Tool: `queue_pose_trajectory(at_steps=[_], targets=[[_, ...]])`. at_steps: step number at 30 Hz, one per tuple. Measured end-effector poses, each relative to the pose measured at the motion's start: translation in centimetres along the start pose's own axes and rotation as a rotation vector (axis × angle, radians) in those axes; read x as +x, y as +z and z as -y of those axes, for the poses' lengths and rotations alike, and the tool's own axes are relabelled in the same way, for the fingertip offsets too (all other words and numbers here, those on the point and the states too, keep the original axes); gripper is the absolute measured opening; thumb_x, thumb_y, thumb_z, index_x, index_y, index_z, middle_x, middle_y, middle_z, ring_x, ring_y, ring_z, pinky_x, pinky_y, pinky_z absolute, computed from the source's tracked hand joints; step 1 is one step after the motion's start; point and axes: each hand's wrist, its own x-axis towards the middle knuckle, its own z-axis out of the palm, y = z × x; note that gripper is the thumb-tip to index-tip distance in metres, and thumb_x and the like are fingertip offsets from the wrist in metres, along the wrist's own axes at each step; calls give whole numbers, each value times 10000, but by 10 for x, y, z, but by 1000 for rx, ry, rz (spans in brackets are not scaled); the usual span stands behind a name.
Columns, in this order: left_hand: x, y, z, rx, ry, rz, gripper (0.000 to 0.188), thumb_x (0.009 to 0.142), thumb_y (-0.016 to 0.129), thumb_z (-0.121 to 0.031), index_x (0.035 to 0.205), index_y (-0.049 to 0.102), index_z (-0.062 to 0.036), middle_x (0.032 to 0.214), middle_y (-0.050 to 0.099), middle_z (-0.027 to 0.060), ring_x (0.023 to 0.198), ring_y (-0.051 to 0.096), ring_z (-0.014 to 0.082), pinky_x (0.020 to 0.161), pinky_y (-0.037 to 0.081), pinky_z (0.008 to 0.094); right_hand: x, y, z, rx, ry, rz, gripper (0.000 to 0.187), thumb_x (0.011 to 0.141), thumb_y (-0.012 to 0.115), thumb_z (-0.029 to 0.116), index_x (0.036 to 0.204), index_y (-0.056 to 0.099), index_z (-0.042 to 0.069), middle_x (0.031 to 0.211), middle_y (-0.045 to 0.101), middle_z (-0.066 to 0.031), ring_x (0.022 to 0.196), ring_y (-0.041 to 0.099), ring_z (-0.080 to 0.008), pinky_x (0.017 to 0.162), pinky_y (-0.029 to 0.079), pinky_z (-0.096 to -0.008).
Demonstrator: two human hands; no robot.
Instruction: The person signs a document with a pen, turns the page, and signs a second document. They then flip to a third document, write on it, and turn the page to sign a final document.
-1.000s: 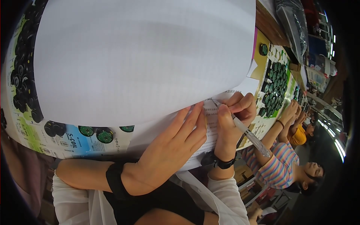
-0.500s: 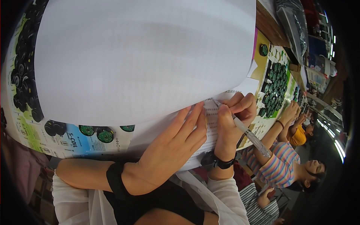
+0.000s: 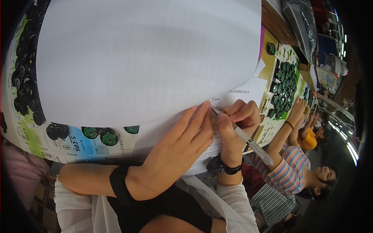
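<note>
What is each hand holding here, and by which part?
The right hand grips a clear pen near its writing tip, barrel trailing back past the wrist. The left hand holds nothing; it lies flat on the lower sheet under the curled white page.

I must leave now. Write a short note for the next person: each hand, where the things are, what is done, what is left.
Left hand: flat on the lower sheet, fingers beside the pen tip, under the curled-up top sheet.
Right hand: grip closed on the pen, tip on the lower sheet.
Done: cannot tell; the hands hide the written part.
Left: the line under the pen.
Nearby: trays of round green parts.
</note>
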Motion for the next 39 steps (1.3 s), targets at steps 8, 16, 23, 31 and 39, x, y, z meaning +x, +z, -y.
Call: queue_pose_trajectory(at_steps=[8,16,23,31,39], targets=[[-1,-2,1,-6,4,-15,308,861,518,-213,1092,601,-27,1334,536,156,1382,407,324,1196,243,471,-1,-1,-1,-49,-11,1,300,754,656,-104,774,413,72,710,481,-9,632,408,-60,597,363,-205],[-2,-2,1,-8,7,-14,313,865,515,-211,1101,601,-24,1340,533,162,1380,407,325,1196,241,467,-1,-5,-4,-13,-26,10,295,761,661,-106,776,421,65,711,487,-7,627,395,-46,578,350,-198],[-3,-4,2,19,13,13,348,878,519,-230,1154,586,-28,1362,514,155,1394,381,332,1196,234,467,1,-3,-7,-37,-45,-19,297,757,664,-105,772,423,68,708,505,-13,614,411,-50,575,363,-201],[-3,-1,0,0,14,-14,309,867,522,-215,1103,601,-32,1355,529,163,1390,389,344,1199,226,487,0,-3,-5,21,-27,-46,302,754,664,-105,763,418,71,699,500,-10,612,413,-47,577,367,-203],[-4,-1,1,3,13,-10,310,873,518,-216,1111,603,-37,1364,522,166,1393,383,342,1202,223,482,-1,-3,-4,-3,-23,-18,304,749,657,-111,757,414,72,693,492,-7,610,409,-47,575,361,-198]])
